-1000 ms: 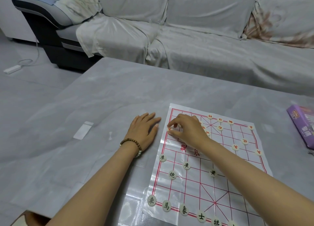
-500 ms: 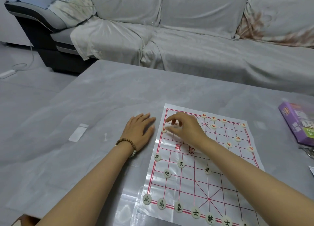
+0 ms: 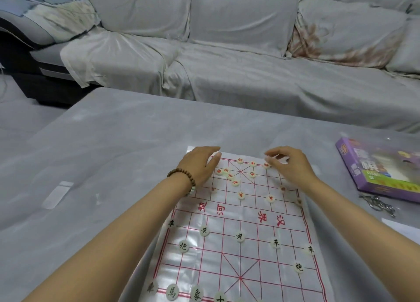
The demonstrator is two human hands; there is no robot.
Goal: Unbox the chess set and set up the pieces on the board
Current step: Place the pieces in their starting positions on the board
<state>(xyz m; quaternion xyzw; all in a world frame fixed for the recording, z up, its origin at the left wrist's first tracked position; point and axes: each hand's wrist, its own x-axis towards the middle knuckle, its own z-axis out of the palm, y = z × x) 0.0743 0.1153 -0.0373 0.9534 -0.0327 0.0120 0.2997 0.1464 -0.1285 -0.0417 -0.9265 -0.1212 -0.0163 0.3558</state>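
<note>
The left hand (image 3: pixel 200 165) lies flat on the board's (image 3: pixel 250 254) far corner; the right hand (image 3: pixel 292 166) curls above red pieces (image 3: pixel 252 164), grip unclear.

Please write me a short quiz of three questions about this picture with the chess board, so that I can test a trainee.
1. True or false: the left hand, which rests at the far left corner of the board, wears a bead bracelet.
2. The bunched pieces close to that hand carry lettering of which colour? A) black B) red C) green
3. What lies on the table just on the person's side of the purple box?

Key: 1 true; 2 B; 3 a bunch of metal keys.
</note>
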